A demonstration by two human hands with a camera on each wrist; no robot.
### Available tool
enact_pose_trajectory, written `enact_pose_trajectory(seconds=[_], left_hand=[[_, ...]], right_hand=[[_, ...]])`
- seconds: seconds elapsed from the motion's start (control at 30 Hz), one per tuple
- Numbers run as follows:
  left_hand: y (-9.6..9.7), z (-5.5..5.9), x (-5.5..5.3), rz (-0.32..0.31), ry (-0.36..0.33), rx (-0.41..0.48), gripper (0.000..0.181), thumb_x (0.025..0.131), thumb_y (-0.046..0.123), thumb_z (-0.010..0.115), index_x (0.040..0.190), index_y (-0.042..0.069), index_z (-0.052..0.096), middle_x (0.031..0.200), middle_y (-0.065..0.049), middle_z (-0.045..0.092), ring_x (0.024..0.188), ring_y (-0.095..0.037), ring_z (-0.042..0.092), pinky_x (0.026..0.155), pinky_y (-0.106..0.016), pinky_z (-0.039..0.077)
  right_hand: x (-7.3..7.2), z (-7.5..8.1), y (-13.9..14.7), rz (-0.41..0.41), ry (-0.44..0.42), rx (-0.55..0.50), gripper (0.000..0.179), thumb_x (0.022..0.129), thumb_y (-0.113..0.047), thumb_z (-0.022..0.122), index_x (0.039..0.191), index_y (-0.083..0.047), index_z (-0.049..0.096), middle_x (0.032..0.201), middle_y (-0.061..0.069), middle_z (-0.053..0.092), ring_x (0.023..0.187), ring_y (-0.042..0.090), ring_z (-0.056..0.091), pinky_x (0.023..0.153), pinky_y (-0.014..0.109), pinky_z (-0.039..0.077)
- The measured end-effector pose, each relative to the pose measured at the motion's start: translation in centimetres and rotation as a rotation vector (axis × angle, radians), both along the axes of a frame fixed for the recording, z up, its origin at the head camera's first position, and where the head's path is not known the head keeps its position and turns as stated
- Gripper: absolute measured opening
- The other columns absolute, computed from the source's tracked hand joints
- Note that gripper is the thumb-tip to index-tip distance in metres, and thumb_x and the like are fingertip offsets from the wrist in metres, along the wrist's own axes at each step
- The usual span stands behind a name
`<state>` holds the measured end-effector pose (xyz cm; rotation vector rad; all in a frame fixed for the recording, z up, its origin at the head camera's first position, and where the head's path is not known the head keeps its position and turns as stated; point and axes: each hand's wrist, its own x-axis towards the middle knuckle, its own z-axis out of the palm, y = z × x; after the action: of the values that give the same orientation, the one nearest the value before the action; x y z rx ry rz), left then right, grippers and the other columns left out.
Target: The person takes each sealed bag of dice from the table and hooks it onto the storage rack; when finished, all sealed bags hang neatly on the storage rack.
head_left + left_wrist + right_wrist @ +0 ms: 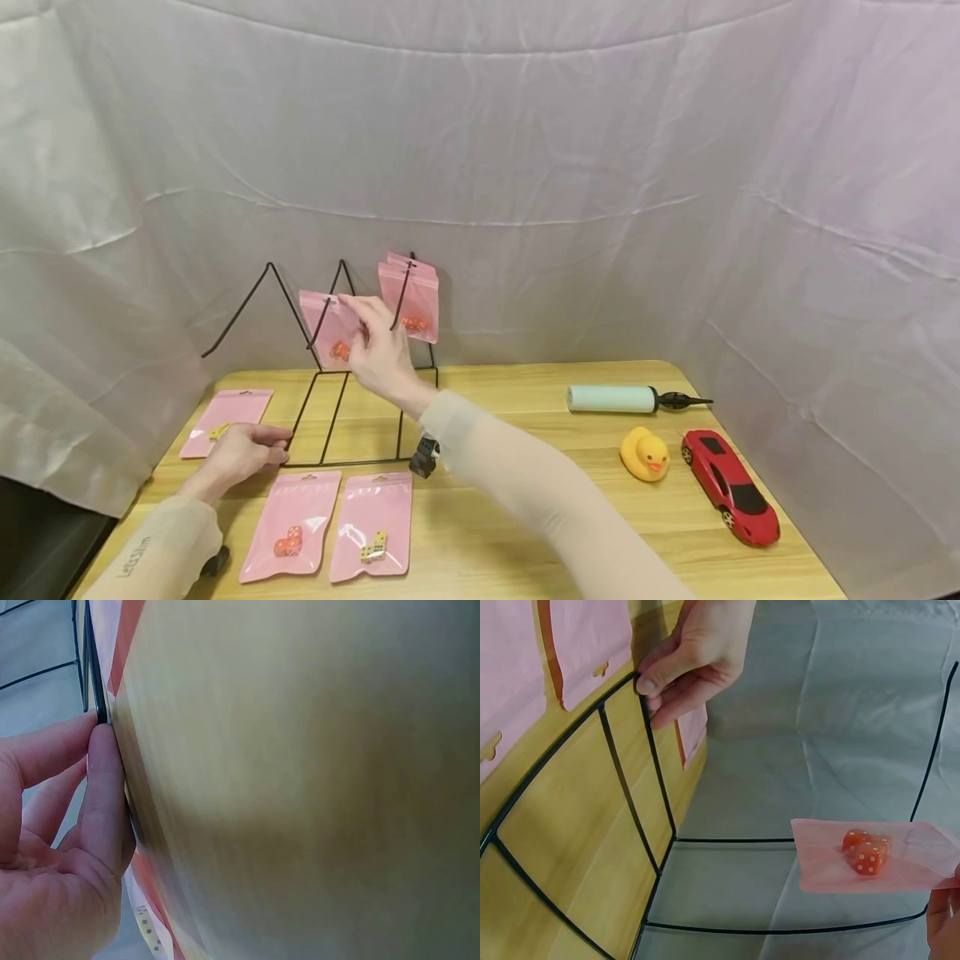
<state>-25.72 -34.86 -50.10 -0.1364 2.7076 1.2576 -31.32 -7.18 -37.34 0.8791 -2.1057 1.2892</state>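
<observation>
My right hand (382, 358) is raised at the middle hook of a black wire rack (352, 462). Its thumb and fingers pinch the top edge of a pink zip bag (318, 321) with red dice inside. The hook's wire crosses this bag at its hang hole. In the right wrist view the dice (868, 855) show through the bag, fingertips at its right end. Down on the table, my left hand (243, 454) pinches the rack's front left base corner, also seen in the left wrist view (67, 825).
More pink bags (420, 287) hang on the right hook. A bag (236, 408) lies left of the rack; a red-dice bag (300, 508) and a yellow-dice bag (382, 508) lie in front. Rightward are a pump (611, 398), rubber duck (643, 456) and red toy car (731, 487).
</observation>
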Motion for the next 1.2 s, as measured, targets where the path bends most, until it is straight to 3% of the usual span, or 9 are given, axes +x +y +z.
enact_pose_trajectory(seconds=[0.3, 0.47, 0.63, 0.97, 1.2], left_hand=[[0.2, 0.1, -0.2, 0.000, -0.010, 0.018, 0.048, 0.097, 0.005, 0.083, 0.140, -0.012, 0.070, 0.122, -0.023, 0.082, 0.096, -0.004, 0.072, 0.078, -0.020, 0.064], [0.1, 0.0, -0.2, 0.003, -0.013, 0.013, 0.049, 0.097, 0.005, 0.083, 0.142, -0.011, 0.070, 0.126, -0.024, 0.081, 0.097, -0.003, 0.071, 0.078, -0.019, 0.064], [0.0, -0.1, 0.0, 0.004, -0.028, 0.026, 0.050, 0.097, 0.004, 0.083, 0.143, -0.012, 0.069, 0.127, -0.025, 0.080, 0.097, -0.002, 0.071, 0.080, -0.021, 0.066], [0.0, -0.1, -0.1, -0.001, -0.033, 0.005, 0.050, 0.096, 0.005, 0.084, 0.142, -0.010, 0.071, 0.124, -0.021, 0.082, 0.099, -0.004, 0.071, 0.078, -0.017, 0.062], [0.1, -0.4, 0.0, -0.001, -0.038, 0.003, 0.050, 0.096, 0.006, 0.085, 0.141, -0.009, 0.072, 0.122, -0.019, 0.083, 0.098, -0.004, 0.070, 0.076, -0.016, 0.060]], right_hand=[[-1.5, 0.3, -0.1, -0.021, 0.021, 0.001, 0.063, 0.094, 0.016, 0.055, 0.154, -0.001, 0.065, 0.143, 0.015, 0.072, 0.106, 0.026, 0.070, 0.083, 0.017, 0.050], [-2.6, 0.8, -0.4, -0.008, 0.060, -0.014, 0.063, 0.091, 0.019, 0.055, 0.151, 0.005, 0.065, 0.141, 0.020, 0.073, 0.123, 0.031, 0.073, 0.101, 0.027, 0.060], [-3.5, 1.0, -0.7, -0.019, 0.065, -0.008, 0.064, 0.088, 0.021, 0.055, 0.150, 0.010, 0.065, 0.139, 0.024, 0.073, 0.125, 0.034, 0.074, 0.109, 0.032, 0.063], [-4.0, 1.2, -0.8, -0.068, -0.023, 0.143, 0.069, 0.094, 0.014, 0.063, 0.162, 0.005, 0.053, 0.157, 0.021, 0.064, 0.144, 0.032, 0.067, 0.127, 0.030, 0.051], [-3.8, 1.3, -0.5, -0.070, -0.058, 0.185, 0.067, 0.098, 0.010, 0.064, 0.163, 0.001, 0.053, 0.164, 0.020, 0.060, 0.152, 0.032, 0.061, 0.132, 0.032, 0.046]])
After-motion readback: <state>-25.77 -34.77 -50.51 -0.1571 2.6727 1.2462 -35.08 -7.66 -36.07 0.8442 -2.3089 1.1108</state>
